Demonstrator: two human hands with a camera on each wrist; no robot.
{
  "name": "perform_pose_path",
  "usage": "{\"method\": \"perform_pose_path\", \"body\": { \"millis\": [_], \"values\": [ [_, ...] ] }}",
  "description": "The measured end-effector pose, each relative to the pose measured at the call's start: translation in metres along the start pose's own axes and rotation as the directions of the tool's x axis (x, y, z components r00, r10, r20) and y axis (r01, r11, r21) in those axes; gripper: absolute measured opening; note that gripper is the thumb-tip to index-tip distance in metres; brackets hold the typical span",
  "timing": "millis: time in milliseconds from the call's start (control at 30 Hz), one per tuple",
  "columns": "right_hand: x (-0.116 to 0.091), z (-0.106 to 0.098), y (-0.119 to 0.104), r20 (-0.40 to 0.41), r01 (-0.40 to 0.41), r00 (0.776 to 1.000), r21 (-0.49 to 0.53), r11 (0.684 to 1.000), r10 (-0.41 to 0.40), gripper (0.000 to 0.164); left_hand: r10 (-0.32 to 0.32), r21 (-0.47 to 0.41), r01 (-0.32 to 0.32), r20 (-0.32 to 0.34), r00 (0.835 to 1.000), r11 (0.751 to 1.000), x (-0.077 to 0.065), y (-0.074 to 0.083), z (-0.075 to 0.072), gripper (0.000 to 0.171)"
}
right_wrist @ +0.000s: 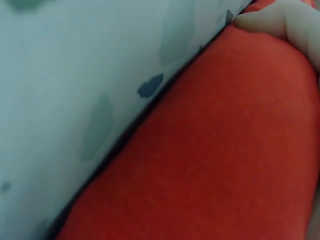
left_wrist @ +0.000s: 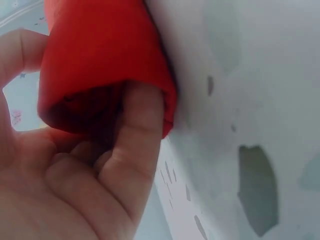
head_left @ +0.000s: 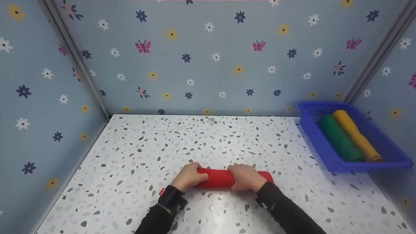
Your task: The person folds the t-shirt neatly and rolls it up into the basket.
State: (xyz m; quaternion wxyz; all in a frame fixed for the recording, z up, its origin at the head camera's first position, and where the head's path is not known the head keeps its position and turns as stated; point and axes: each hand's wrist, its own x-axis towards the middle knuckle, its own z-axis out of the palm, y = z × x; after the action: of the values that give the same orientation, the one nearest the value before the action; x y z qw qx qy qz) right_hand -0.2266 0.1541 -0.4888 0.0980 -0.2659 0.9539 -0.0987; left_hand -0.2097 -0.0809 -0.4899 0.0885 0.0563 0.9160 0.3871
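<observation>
A red rolled cloth [head_left: 218, 178] lies crosswise on the speckled table in the head view. My left hand [head_left: 189, 176] grips its left end. In the left wrist view, fingers [left_wrist: 142, 120] of that hand reach into the hollow end of the roll, and the thumb lies along its outer side. My right hand [head_left: 246, 177] holds the roll right of its middle, fingers curled over the far side. The right wrist view is mostly filled by the red cloth [right_wrist: 215, 140], with part of the hand [right_wrist: 285, 22] at the upper right corner.
A blue plastic basket [head_left: 313, 148] stands on the right of the table. In it lie a green rolled cloth [head_left: 339, 138] and a yellow rolled cloth [head_left: 356, 135], side by side. Flower-patterned panels [head_left: 208, 65] wall the table [head_left: 146, 149] at the back and both sides.
</observation>
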Motion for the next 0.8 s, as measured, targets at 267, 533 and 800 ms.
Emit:
{"method": "perform_pose_path", "body": {
  "millis": [267, 533, 800],
  "values": [
    [-0.019, -0.002, 0.013, -0.004, -0.003, 1.0, 0.046, 0.999, 0.003, 0.041, 0.1, 0.077, -0.099, -0.01, 0.995, 0.992, -0.014, 0.002, -0.003, 0.029],
    [-0.044, -0.009, 0.035, -0.004, -0.107, 0.994, 0.107, 0.989, 0.108, 0.037, 0.17, 0.25, -0.142, -0.097, 0.981, 0.958, -0.024, -0.006, -0.005, 0.028],
    [-0.068, -0.016, 0.062, -0.047, -0.166, 0.983, 0.179, 0.97, 0.177, 0.037, 0.174, 0.368, -0.086, -0.211, 0.962, 0.926, -0.027, -0.017, -0.003, 0.021]
  ]
}}
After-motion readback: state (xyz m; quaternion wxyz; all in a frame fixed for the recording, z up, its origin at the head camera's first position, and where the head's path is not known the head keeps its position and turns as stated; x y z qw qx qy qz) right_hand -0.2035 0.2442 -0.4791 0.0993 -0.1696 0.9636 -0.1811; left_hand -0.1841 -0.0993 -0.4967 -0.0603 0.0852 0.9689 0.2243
